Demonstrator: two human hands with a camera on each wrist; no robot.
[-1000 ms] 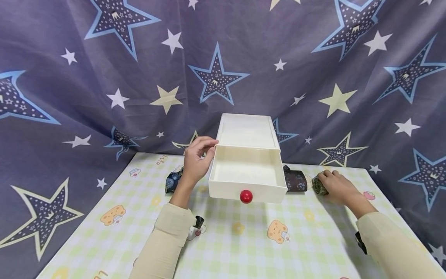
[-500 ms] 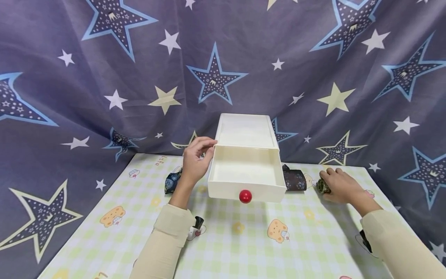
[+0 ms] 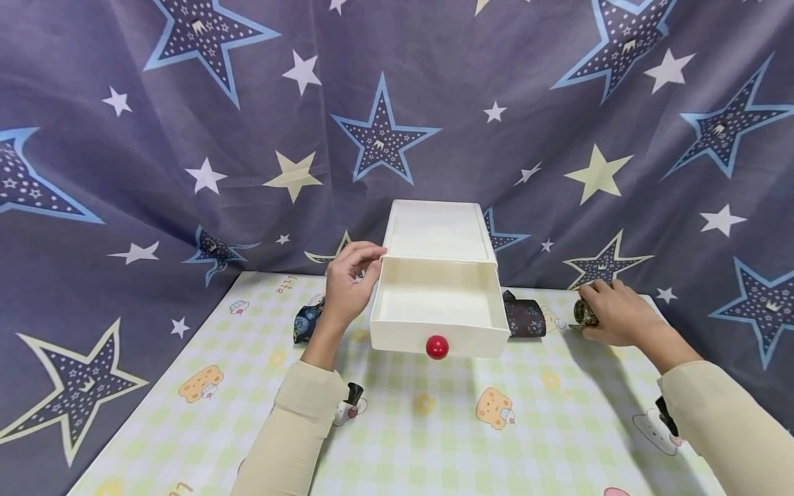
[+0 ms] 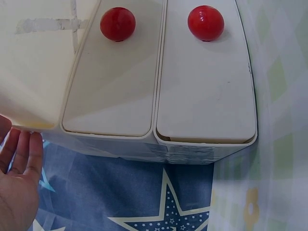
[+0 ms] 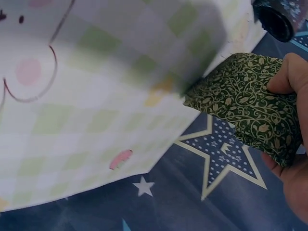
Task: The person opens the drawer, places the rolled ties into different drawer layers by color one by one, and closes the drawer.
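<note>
Green roll [image 3: 585,313] now farther from drawer [image 3: 439,313]

Dark roll [image 3: 308,319] half hidden behind left forearm; green roll [image 3: 586,312] mostly under fingers [image 3: 600,292], perhaps fabric.

Even soft light, wide-angle edge distortion
</note>
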